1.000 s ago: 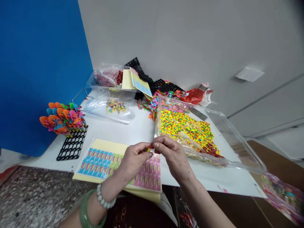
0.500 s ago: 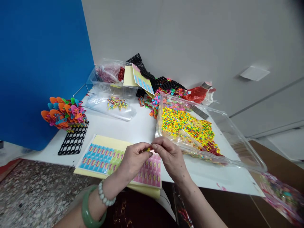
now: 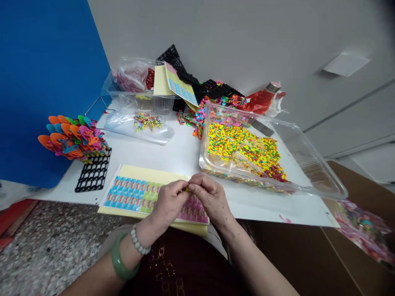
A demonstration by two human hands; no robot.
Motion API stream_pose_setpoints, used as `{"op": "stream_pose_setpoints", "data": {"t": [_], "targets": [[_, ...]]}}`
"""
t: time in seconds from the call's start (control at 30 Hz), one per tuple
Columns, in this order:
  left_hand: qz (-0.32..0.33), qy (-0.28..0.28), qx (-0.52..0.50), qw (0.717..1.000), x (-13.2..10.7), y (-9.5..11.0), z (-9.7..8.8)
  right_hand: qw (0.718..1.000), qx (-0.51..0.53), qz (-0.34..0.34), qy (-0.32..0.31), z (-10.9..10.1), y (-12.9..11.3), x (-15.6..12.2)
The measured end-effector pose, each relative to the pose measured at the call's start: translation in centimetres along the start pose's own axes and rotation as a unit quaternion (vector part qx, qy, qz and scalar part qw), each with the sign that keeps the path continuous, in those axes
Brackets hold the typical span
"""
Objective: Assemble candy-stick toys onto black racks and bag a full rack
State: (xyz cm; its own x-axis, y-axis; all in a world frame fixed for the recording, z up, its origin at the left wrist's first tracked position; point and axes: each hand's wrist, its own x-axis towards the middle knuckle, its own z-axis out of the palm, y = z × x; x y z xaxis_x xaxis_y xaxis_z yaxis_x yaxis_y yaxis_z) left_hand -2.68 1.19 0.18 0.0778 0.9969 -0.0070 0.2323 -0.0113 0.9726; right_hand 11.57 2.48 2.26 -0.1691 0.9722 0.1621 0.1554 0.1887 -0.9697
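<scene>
My left hand (image 3: 168, 203) and my right hand (image 3: 210, 197) meet fingertip to fingertip over the near edge of the white table (image 3: 182, 158). Both are closed in a pinch on a tiny coloured piece (image 3: 187, 189), mostly hidden by the fingers. They hover just above a sheet of coloured stickers (image 3: 135, 194) on yellow backing. Right behind my right hand lies a clear plastic tray (image 3: 308, 164) filled with small multicoloured candies (image 3: 240, 152).
A black grid rack (image 3: 92, 174) bearing orange, pink and blue plastic toys (image 3: 72, 137) stands at the left by a blue panel (image 3: 46, 82). Clear bags (image 3: 138, 125), a clear box, black racks (image 3: 191, 84) and a red bag (image 3: 261, 100) crowd the back. Brown cardboard (image 3: 354, 230) lies right.
Both hands have come down and nearer to me, from the tray's corner to above the sticker sheet, still pinched together. The view tilted down slightly.
</scene>
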Motion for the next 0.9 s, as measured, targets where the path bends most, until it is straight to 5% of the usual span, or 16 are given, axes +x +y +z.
{"op": "stream_pose_setpoints", "data": {"t": [0.1,0.2,0.33,0.53,0.77,0.9], "targets": [[-0.103,-0.074,-0.071,0.989,-0.1,-0.9,-0.2,0.999,-0.022,0.047,-0.004,-1.1,1.7,-0.8],[-0.132,-0.072,-0.094,0.984,0.3,-2.2,-0.1,0.986,-0.166,0.014,0.032,-2.5,3.9,-1.4],[-0.092,-0.053,-0.064,0.992,1.2,-3.5,0.5,0.901,-0.433,-0.026,-0.008,-3.2,5.8,-0.9],[-0.121,-0.092,-0.056,0.987,0.9,-3.5,0.7,0.811,-0.583,0.006,-0.053,-2.5,5.1,0.7],[-0.179,-0.138,-0.06,0.972,2.0,-3.2,0.3,0.822,-0.556,0.068,-0.1,-1.8,4.6,1.1],[-0.179,-0.152,-0.063,0.97,3.2,-3.0,0.6,0.807,-0.578,0.002,-0.124,-1.6,4.9,0.5]]}}
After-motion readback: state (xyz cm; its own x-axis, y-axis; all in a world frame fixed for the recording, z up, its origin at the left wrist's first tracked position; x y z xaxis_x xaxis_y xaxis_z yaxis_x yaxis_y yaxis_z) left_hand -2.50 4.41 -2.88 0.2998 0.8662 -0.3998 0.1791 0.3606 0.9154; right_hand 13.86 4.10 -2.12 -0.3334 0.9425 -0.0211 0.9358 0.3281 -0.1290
